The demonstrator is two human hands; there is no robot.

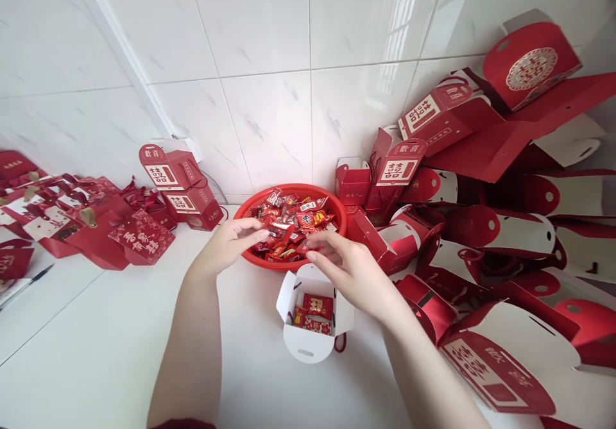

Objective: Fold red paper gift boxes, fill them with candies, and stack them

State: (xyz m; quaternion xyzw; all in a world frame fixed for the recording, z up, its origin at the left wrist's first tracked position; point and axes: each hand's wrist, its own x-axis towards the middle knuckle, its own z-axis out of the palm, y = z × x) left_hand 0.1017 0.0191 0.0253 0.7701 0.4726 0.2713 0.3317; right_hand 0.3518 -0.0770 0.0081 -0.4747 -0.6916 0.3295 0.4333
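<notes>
**Sweets (pixel 312 220) in a red basket (pixel 274 264), open box (pixel 308 347) just in front**

At the far left, red gift bags (pixel 144 236) crowd together, some cut off by the picture's edge, their small print too fine to read. A dark pen (pixel 41 274) lies before them. Next come stacked red boxes (pixel 180 182), partly hiding a pale object against the wall.

The left hand (pixel 233 240) reaches over the basket's left rim, fingers loosely bent above the wrapped sweets; whether it pinches one cannot be told. Only a strip of dark red sleeve (pixel 180 424) shows at the lower edge.

The basket sits ahead of and between the hands, its rim partly covered by both. Nearer the person, the open box stands with white flaps spread and red packets (pixel 317 305) inside, its right side partly covered by the right hand (pixel 344 259). That hand's curled fingers hang over the basket's near right side; their grip cannot be made out either.

Rightward, unfilled-looking red and white cartons (pixel 510 230) overlap up the wall and run out of view. The right forearm conceals part of the table (pixel 250 365) beside them.
</notes>
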